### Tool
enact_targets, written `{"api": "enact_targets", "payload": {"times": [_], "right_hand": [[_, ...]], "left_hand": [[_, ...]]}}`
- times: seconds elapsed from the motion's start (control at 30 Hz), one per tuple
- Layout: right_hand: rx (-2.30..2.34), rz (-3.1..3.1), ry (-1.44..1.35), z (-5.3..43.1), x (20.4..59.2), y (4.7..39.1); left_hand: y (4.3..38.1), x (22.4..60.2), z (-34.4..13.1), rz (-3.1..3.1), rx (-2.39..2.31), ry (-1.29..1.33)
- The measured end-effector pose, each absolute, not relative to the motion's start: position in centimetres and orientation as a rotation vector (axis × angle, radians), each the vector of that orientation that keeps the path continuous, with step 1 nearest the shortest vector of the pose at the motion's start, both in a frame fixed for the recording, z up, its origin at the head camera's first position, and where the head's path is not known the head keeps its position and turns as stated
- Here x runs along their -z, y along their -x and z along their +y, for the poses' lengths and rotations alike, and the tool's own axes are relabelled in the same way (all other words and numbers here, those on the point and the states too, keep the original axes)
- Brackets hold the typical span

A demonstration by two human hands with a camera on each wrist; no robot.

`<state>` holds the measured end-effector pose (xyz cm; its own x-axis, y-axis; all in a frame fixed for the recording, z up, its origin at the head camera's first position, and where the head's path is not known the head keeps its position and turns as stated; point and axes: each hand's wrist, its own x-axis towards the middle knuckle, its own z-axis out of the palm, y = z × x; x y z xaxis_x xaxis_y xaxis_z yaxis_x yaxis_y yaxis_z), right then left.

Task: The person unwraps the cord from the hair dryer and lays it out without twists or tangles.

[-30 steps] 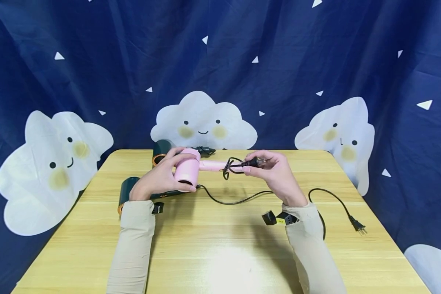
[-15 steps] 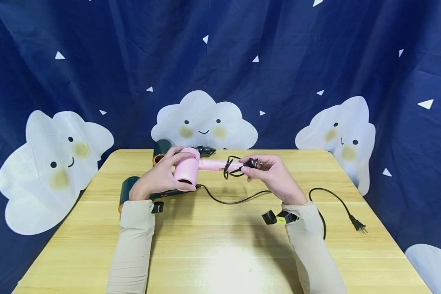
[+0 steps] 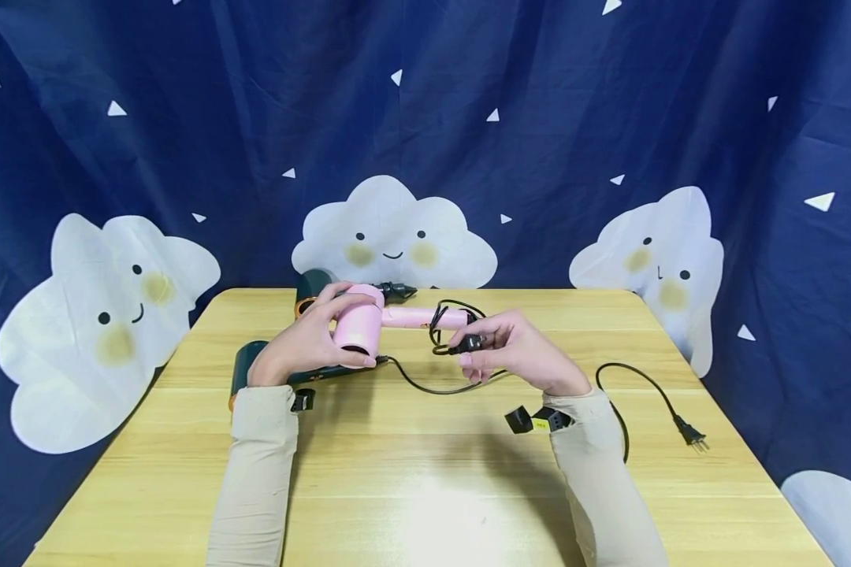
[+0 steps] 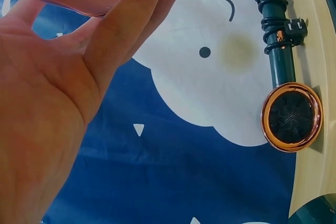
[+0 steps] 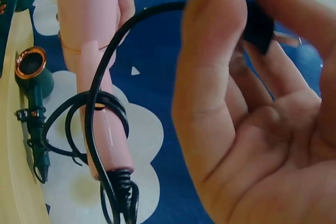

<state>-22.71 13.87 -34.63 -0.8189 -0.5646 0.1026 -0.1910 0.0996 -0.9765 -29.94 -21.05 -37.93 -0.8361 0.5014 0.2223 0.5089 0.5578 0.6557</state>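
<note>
My left hand (image 3: 303, 340) grips the barrel of a pink hair dryer (image 3: 360, 327), thumb below and fingers over the top, holding it above the table. The dryer's handle points right, with black cord (image 5: 93, 98) looped loosely round it. Between thumb and fingertips, my right hand (image 3: 518, 350) pinches the black plug (image 3: 470, 343) at that cord's end, just below the handle's tip. In the right wrist view the plug (image 5: 259, 27) is partly hidden by the fingers, and one metal prong shows.
A dark green hair dryer (image 3: 248, 366) lies beneath my left hand, its cord (image 3: 440, 391) running right to a plug (image 3: 691, 435). Behind lies another green dryer (image 4: 291, 116), its cord wound round the handle. The wooden table (image 3: 425, 457) ends at a blue cloud-patterned curtain (image 3: 425, 118).
My right hand has moved the plug down and slightly left, from beside the pink handle's end to just below it, turning at the wrist. The left hand and hair dryer have hardly moved.
</note>
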Motion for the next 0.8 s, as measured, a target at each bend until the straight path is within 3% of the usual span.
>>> {"api": "enact_targets", "payload": {"times": [0.23, 0.8], "right_hand": [[1.593, 2.094, 0.852, 13.9, 34.9, 22.8], [1.286, 2.132, 0.697, 13.5, 37.6, 24.6]], "left_hand": [[29.9, 37.9, -21.4, -2.727, 1.207, 0.891], [30.0, 37.5, -22.6, -2.729, 1.232, 0.862]]}}
